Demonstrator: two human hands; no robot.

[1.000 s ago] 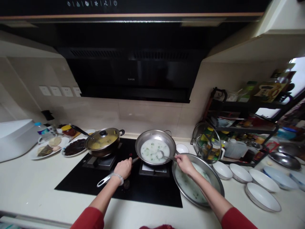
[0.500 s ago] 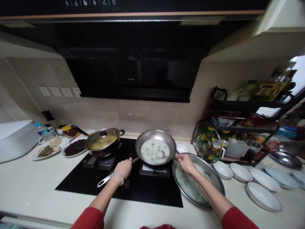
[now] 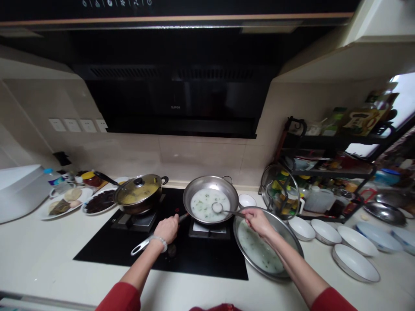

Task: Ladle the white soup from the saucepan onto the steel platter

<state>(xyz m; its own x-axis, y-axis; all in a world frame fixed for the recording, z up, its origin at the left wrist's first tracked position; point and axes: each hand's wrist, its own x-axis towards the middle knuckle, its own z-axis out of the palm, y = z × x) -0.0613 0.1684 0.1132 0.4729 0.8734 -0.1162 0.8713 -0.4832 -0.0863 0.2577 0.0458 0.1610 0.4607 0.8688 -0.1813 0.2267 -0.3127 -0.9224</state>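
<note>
- Wok (image 3: 210,182), with green-flecked pale soup (image 3: 204,199), sits over the hob's (image 3: 210,255) right burner, toward the bench's (image 3: 181,291) back edge.
- Steel basin (image 3: 293,245) of similar liquid (image 3: 257,248), right of it and nearer the bench's front edge.
- Ladle (image 3: 231,212), its cup at the soup's surface.
- Left hand (image 3: 167,229), closed round the wok's handle.
- Right hand (image 3: 258,221), fingers closed on the ladle's handle.
- Small white bowl (image 3: 247,200), near the back edge.

steel wok (image 3: 210,183) | upright on burner (image 3: 207,233) | white, green-flecked soup (image 3: 203,202) inside | metal ladle (image 3: 227,211) | slanted, bowl inside wok
</note>
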